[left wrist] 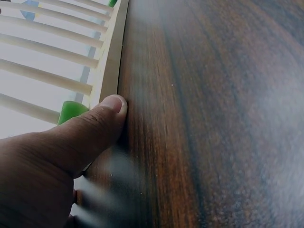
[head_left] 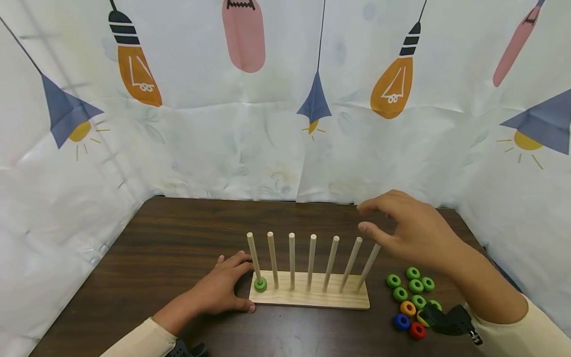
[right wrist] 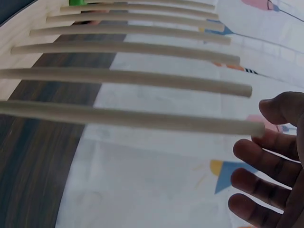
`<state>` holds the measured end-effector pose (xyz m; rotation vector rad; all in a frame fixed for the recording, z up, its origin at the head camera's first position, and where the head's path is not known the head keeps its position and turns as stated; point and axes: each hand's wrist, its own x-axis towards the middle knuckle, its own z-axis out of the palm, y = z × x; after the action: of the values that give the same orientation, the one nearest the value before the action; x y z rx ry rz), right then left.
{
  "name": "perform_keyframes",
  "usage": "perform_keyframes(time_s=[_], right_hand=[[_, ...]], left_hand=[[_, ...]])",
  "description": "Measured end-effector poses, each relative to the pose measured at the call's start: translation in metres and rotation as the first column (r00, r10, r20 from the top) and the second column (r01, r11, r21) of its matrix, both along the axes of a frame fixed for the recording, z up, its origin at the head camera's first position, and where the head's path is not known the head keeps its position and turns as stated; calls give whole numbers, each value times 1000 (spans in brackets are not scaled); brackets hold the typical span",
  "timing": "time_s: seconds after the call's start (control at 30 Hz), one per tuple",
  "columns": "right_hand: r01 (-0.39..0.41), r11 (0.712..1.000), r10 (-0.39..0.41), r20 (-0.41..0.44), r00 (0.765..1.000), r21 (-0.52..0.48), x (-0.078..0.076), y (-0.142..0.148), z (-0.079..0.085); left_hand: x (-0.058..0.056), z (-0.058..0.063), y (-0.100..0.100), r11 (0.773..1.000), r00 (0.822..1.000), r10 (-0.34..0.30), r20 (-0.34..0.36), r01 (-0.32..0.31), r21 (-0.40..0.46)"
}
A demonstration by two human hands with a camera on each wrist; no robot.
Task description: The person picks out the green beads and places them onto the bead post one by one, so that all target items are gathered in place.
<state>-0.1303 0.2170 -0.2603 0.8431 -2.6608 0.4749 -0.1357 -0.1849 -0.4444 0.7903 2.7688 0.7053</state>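
Observation:
A wooden peg board (head_left: 308,300) with several upright pegs lies on the table. One green ring (head_left: 260,284) sits at the foot of its leftmost peg. My left hand (head_left: 223,285) grips the board's left end, thumb along the front edge and fingers toward the back. In the left wrist view the thumb (left wrist: 107,111) presses at the base's edge beside the green ring (left wrist: 71,111). My right hand (head_left: 412,230) is raised by the top of the rightmost peg (head_left: 369,267), fingers and thumb spread apart. Nothing shows between them in the right wrist view.
Right of the board lies a group of loose rings: several green rings (head_left: 416,286), an orange ring (head_left: 408,309), a blue ring (head_left: 402,322), a red ring (head_left: 417,330) and a partly covered yellow ring (head_left: 422,318). A patterned white curtain (head_left: 267,148) hangs behind the dark table (head_left: 196,223).

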Motion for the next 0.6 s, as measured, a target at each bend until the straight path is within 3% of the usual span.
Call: perform_keyframes(time_s=[0.3,0.6], right_hand=[[30,999,-32,-105,994,-30,0,33,-8],[177,984,-177,12,984,6,4,67,-29]], left_hand=[[1,1,0,1000,1000,4,-3,-5,-8],[1,0,0,1000,1000,0,-24,0,-6]])
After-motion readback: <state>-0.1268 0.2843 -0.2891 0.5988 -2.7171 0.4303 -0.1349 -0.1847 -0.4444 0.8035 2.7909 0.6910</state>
